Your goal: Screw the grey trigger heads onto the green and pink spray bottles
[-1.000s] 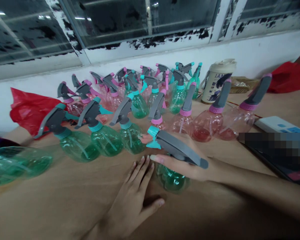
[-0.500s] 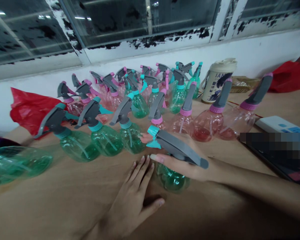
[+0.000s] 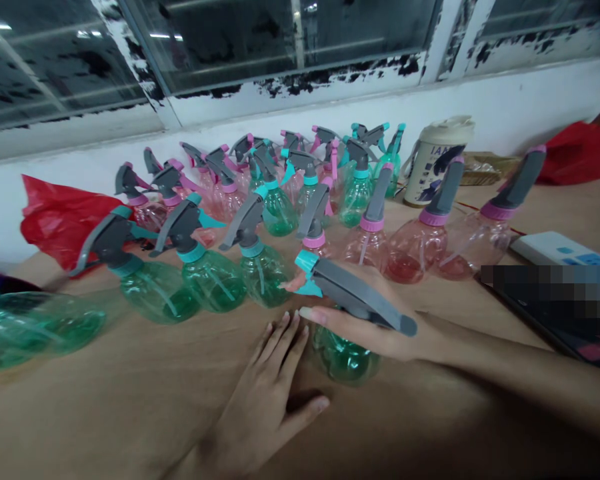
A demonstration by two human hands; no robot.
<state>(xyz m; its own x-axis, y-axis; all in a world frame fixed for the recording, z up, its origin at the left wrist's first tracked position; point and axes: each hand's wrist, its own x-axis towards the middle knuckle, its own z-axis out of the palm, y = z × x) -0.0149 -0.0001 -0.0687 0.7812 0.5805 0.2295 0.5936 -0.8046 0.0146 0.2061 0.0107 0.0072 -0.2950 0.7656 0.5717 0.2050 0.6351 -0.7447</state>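
A green spray bottle [image 3: 347, 353] with a grey and turquoise trigger head stands near the table's front. My right hand [image 3: 375, 333] grips it around the neck, below the trigger head, which hides part of the hand. Just left of that bottle, my left hand [image 3: 265, 393] lies on the table with its fingers stretched and thumb apart, holding nothing. Beyond my hands a row of spray bottles runs across: green ones, such as this green bottle [image 3: 213, 283], on the left, and pink ones, such as this pink bottle [image 3: 415, 250], on the right.
Behind the row, several more pink and green spray bottles crowd toward the wall. A red plastic bag [image 3: 65, 220] lies at the left, another red bag [image 3: 585, 157] at the far right. A white cup [image 3: 435, 163] stands at the back; a dark phone-like device [image 3: 535, 313] lies at right.
The fingers of my right hand beyond the trigger head have shifted slightly. My left hand and the bottles stay where they were.
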